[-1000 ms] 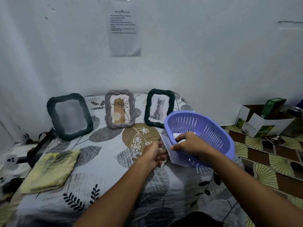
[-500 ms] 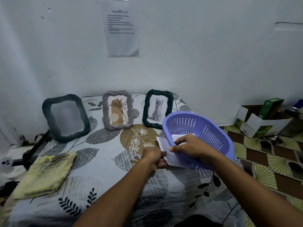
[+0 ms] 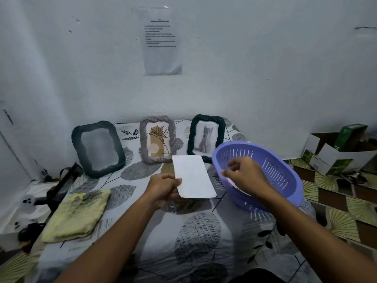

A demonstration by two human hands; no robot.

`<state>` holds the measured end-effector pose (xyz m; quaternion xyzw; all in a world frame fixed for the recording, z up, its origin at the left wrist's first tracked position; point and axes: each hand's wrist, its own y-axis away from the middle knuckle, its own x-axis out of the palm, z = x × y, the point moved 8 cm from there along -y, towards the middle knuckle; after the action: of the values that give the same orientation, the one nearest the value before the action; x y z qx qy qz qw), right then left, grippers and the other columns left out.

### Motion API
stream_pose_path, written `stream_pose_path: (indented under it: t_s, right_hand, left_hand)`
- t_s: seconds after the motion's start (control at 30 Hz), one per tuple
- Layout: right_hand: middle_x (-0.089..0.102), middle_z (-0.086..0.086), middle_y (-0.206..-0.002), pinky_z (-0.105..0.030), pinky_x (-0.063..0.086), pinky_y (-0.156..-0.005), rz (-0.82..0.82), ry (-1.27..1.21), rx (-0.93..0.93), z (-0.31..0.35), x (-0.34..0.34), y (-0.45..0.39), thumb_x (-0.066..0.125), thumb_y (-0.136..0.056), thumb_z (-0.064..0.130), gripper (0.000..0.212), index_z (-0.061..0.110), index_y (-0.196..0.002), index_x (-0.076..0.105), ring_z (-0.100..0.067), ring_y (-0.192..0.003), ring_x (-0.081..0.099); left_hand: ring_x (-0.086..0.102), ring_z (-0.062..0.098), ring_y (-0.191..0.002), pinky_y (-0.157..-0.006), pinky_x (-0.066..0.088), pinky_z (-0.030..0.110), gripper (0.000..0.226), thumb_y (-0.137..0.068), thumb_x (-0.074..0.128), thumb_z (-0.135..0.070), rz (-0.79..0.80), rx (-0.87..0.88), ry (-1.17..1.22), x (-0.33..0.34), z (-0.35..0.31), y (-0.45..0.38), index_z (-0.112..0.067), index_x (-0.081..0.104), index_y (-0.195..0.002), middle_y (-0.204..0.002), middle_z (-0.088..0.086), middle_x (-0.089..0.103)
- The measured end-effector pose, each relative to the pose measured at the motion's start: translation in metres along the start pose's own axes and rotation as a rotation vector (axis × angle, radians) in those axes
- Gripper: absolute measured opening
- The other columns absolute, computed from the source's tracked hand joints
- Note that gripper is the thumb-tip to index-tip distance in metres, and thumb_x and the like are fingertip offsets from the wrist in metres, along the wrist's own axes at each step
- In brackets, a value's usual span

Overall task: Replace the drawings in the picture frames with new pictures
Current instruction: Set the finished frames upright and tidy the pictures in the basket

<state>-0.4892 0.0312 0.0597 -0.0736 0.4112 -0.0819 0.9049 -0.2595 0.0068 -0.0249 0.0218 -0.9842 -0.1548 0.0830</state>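
One new picture [image 3: 193,176], light and bendy | my left hand [image 3: 163,187] is pinching its 9 o'clock edge | my right hand [image 3: 244,176] is pinching something white in the basket [image 3: 285,180] at 3 o'clock

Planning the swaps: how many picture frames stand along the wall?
3. A dark green rope-edged frame at left with no picture visible, a grey rope-edged frame in the middle holding a plant drawing, and a dark green frame at right holding a cat picture.
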Motion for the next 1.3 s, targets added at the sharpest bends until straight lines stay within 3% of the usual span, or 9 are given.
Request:
stream_pose_path:
  t_s: [0.1,0.23,0.33,0.47,0.57,0.63,0.83,0.97,1.3]
  right_hand:
    - [0.070,-0.007,-0.095,-0.035,0.054,-0.076,-0.127,-0.220,-0.128,0.031,-0.006,-0.002,0.069,-0.084,0.021,0.023,0.007,-0.103,0.068,-0.018,-0.085,0.065]
    - [0.068,-0.014,-0.108,-0.046,0.055,-0.086,0.163,-0.654,0.062,0.043,0.036,-0.003,0.070,-0.084,0.026,0.039,0.004,-0.115,0.062,-0.028,-0.094,0.067]
    - [0.071,-0.017,-0.096,-0.039,0.056,-0.075,0.311,-0.884,0.210,0.050,0.063,0.007,0.064,-0.089,0.020,0.018,0.003,-0.096,0.068,-0.027,-0.079,0.068]
    - [0.069,-0.008,-0.078,-0.027,0.049,-0.053,0.196,-0.812,0.229,0.053,0.074,0.014,0.060,-0.091,0.010,0.015,0.007,-0.079,0.067,-0.021,-0.067,0.063]
    - [0.069,-0.008,-0.079,-0.031,0.050,-0.058,0.061,-0.685,0.175,0.056,0.070,0.016,0.060,-0.090,0.009,0.017,0.006,-0.076,0.070,-0.026,-0.074,0.063]
    - [0.070,-0.010,-0.082,-0.040,0.056,-0.070,0.012,-0.567,0.105,0.066,0.070,0.018,0.061,-0.089,0.012,0.016,0.006,-0.079,0.072,-0.029,-0.080,0.065]
    - [0.073,-0.004,-0.084,-0.043,0.055,-0.073,0.075,-0.311,-0.144,0.116,0.079,0.034,0.059,-0.090,0.017,0.016,0.015,-0.092,0.075,-0.021,-0.078,0.066]
    - [0.062,-0.001,-0.127,-0.033,0.046,-0.090,0.111,-0.165,-0.254,0.135,0.080,0.041,0.059,-0.091,0.021,0.023,0.012,-0.107,0.072,-0.021,-0.111,0.058]
    - [0.044,-0.005,-0.146,-0.041,0.041,-0.104,0.149,-0.216,-0.192,0.124,0.095,0.030,0.062,-0.088,0.027,0.031,0.017,-0.117,0.067,-0.021,-0.130,0.046]
  left_hand:
    - [0.069,0.018,-0.056,-0.045,0.054,0.025,0.008,-0.087,0.058,0.006,0.038,0.043,0.093,-0.019,-0.013,0.007,0.003,0.060,-0.095,-0.074,0.009,0.073]
    - [0.071,0.021,-0.067,-0.053,0.057,0.029,0.017,-0.085,0.060,0.002,0.085,0.083,0.202,-0.031,-0.022,0.013,0.002,0.063,-0.102,-0.085,0.012,0.074]
    - [0.071,0.022,-0.068,-0.053,0.057,0.030,0.019,-0.086,0.060,0.000,0.114,0.089,0.212,-0.033,-0.022,0.019,0.002,0.063,-0.104,-0.087,0.013,0.074]
    - [0.069,0.021,-0.067,-0.053,0.056,0.030,0.014,-0.086,0.061,0.002,0.020,0.133,0.110,-0.043,-0.022,0.028,-0.003,0.063,-0.099,-0.084,0.010,0.073]
    - [0.067,0.022,-0.080,-0.065,0.057,0.031,0.018,-0.086,0.062,0.002,-0.295,0.504,-0.134,-0.065,-0.048,0.040,-0.014,0.067,-0.094,-0.090,0.008,0.070]
    - [0.067,0.021,-0.086,-0.070,0.057,0.031,0.015,-0.087,0.063,-0.002,-0.273,0.637,-0.172,-0.056,-0.062,0.049,-0.016,0.069,-0.092,-0.091,0.007,0.070]
    - [0.070,0.026,-0.085,-0.072,0.060,0.041,0.025,-0.095,0.054,-0.024,0.005,0.254,0.133,-0.026,-0.056,0.042,-0.002,0.064,-0.103,-0.098,0.017,0.072]
    - [0.069,0.024,-0.075,-0.058,0.057,0.033,0.032,-0.090,0.061,-0.020,-0.043,0.233,0.232,-0.041,-0.057,0.037,0.004,0.062,-0.111,-0.096,0.021,0.070]
    - [0.069,0.021,-0.063,-0.054,0.058,0.033,0.021,-0.089,0.056,0.001,-0.002,0.215,0.074,-0.056,-0.065,0.032,0.006,0.063,-0.108,-0.084,0.014,0.072]
